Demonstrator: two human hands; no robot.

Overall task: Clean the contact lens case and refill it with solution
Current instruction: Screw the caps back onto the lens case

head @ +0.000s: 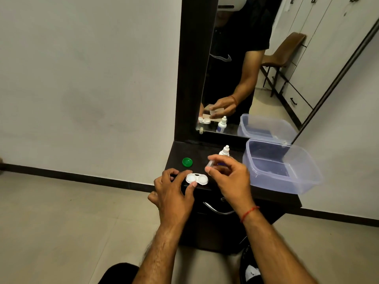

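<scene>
White twin-well plastic lens case (196,179), uncapped, being pinched by left hand (174,193) at 6 o'clock table edge; right hand (229,177) pinching small clear item (211,162). Risk: nudge tipping case off edge.

Single view only, head-worn, wide-angle. Looks forward and steeply down from above and behind both forearms, which enter from 6 o'clock. Close range: dark dresser top (184,149) fills centre frame just past the left hand (173,193) and right hand (229,177). Faces a mirror (256,64) rising toward 12 o'clock, with bare wall at 9 o'clock and floor across the lower frame. Strong edge distortion. Mirror reflection repeats the near dresser area from the opposite side; no second camera to overlap.
</scene>
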